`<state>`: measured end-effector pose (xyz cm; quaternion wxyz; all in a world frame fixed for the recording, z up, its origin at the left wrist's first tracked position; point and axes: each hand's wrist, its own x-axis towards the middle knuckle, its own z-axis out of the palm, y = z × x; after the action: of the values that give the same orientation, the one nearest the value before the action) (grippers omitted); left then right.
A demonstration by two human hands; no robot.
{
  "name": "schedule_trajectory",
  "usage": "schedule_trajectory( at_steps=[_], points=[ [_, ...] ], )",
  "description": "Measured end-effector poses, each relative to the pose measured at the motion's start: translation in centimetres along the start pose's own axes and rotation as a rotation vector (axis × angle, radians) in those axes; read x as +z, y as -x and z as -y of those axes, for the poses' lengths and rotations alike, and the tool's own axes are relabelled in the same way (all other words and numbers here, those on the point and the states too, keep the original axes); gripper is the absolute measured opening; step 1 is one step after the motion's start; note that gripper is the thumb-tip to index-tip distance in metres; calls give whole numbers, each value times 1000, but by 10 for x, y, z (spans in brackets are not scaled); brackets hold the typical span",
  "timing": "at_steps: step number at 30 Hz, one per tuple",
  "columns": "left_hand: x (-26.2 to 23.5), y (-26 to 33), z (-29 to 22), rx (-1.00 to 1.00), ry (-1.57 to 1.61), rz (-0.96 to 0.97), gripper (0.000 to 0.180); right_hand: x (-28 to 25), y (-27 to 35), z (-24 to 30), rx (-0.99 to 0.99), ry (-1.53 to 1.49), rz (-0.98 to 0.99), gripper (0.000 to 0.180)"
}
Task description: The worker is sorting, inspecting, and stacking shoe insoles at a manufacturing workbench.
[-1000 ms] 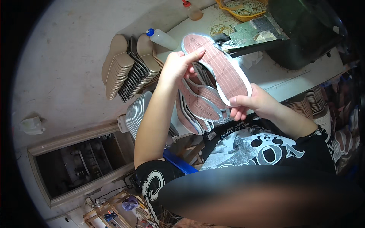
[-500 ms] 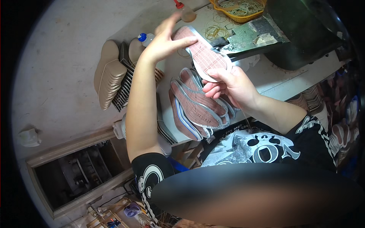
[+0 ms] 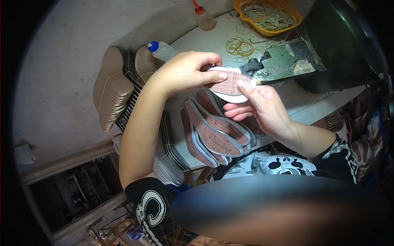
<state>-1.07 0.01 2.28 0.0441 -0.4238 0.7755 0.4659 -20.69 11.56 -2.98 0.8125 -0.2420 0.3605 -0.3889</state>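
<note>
Between my two hands is a shoe insole (image 3: 230,84) with a reddish-brown printed face and a white rim. My left hand (image 3: 186,74) grips its far-left end, thumb on top and fingers curled round the edge. At the other end my right hand (image 3: 262,104) pinches it with the thumb on the face. The insole's edge is at the small dark head (image 3: 251,65) of a machine with a worn green plate (image 3: 289,59); whether they touch I cannot tell. Below my hands lies a loose pile of similar insoles (image 3: 213,127).
Banded stacks of beige insoles (image 3: 113,86) stand at the left. A blue-capped bottle (image 3: 164,51) and a red-tipped bottle (image 3: 204,20) are behind. A yellow basket (image 3: 273,32) holds rubber bands; loose bands (image 3: 239,48) lie before it. A dark machine body (image 3: 340,45) fills the far right.
My left hand has come down and closed round the insole's far end. The insole has turned from steeply slanted to nearly level. My view has shifted slightly.
</note>
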Motion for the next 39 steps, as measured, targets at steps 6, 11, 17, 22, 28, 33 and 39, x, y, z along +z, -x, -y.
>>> schedule_trajectory(
  at_steps=[6, 11, 17, 22, 28, 33, 39],
  points=[
    [24, 17, 0, -70, 166, -11, 28, 1, 2, 12, 49, 18, -8, 47],
    [38, 22, -15, -158, 209, -27, 34, -3, 1, 17, 76, 41, -24, 46],
    [54, 21, -9, -256, 593, 53, 31, -12, -1, 17, 89, 93, 18, 39],
    [63, 17, -6, -273, 655, -7, 31, -16, -5, 21, 72, 150, 37, 34],
    [63, 23, -15, -308, 661, -124, 32, -13, -8, 17, 59, 113, 46, 33],
    [58, 17, -29, -384, 739, -79, 40, -30, -4, 17, 132, 343, 168, 30],
    [57, 12, -20, -422, 735, -123, 52, -52, 41, 38, 242, 410, 418, 29]
  ],
)
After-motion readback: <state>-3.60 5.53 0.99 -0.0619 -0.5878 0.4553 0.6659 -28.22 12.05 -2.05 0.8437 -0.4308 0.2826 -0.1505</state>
